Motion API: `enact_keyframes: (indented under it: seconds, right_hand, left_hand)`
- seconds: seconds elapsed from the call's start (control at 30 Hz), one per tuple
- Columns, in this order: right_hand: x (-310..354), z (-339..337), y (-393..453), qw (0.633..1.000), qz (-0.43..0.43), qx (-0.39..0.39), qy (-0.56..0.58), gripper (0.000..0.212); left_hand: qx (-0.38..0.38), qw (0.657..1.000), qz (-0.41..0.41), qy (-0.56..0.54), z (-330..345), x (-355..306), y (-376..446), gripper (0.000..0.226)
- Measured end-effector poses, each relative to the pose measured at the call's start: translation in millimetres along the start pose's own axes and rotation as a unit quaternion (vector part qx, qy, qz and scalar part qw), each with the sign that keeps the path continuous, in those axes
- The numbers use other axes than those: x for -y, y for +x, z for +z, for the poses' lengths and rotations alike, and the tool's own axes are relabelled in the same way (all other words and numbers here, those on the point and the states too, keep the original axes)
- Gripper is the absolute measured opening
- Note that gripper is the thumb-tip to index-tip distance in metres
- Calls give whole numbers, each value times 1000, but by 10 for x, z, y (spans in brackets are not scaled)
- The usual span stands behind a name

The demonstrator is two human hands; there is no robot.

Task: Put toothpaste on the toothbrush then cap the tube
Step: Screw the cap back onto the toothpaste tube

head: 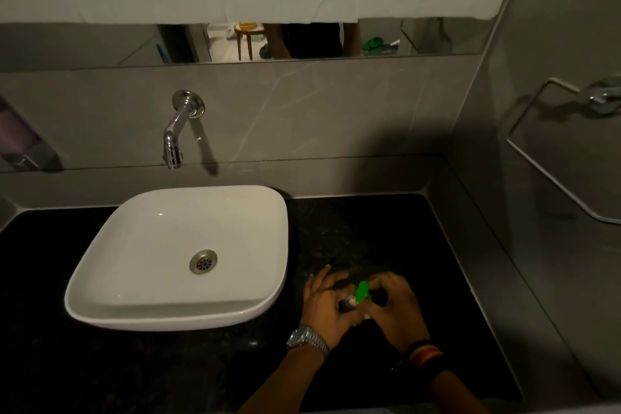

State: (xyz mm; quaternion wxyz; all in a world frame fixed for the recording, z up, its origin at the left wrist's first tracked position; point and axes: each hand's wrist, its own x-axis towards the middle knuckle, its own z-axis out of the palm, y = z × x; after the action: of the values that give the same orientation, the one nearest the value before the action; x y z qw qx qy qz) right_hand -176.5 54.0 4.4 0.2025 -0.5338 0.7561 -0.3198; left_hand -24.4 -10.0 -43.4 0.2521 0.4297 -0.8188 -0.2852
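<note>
Both of my hands meet low over the black countertop [369,228], to the right of the basin. My left hand [324,304], with a metal watch on its wrist, is closed around a short dark object [344,306] that looks like the toothpaste tube, with a pale spot at its right end. My right hand [398,309], with striped bands on its wrist, pinches a small bright green piece [363,291] against that end. Whether the green piece is the cap or part of the toothbrush I cannot tell in the dim light. No other toothbrush shows.
A white square basin [262,279] with a metal drain sits on the counter's left half, under a chrome wall tap [174,141]. A grey tiled wall with a towel ring [554,144] closes the right side. A mirror strip runs above the backsplash.
</note>
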Motion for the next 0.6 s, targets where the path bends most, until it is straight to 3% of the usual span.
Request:
enact_keyframes:
  seconds: [0.13, 0.37, 0.47, 0.6]
  right_hand:
    - [-37, -25, -16, 998, -18, 56, 3, 45]
    - [-29, 46, -12, 995, -36, 19, -91, 26]
    - [-54, 129, -113, 998, -22, -16, -62, 22]
    - [-31, 72, -122, 999, -50, -3, -2, 41]
  left_hand:
    - [-4, 1000, 5, -6, 26, 37, -19, 46]
    - [-9, 1000, -6, 6, 72, 76, 4, 50]
    - [-7, 1000, -11, 0, 93, 86, -28, 51]
    - [0, 1000, -13, -4, 44, 44, -26, 48]
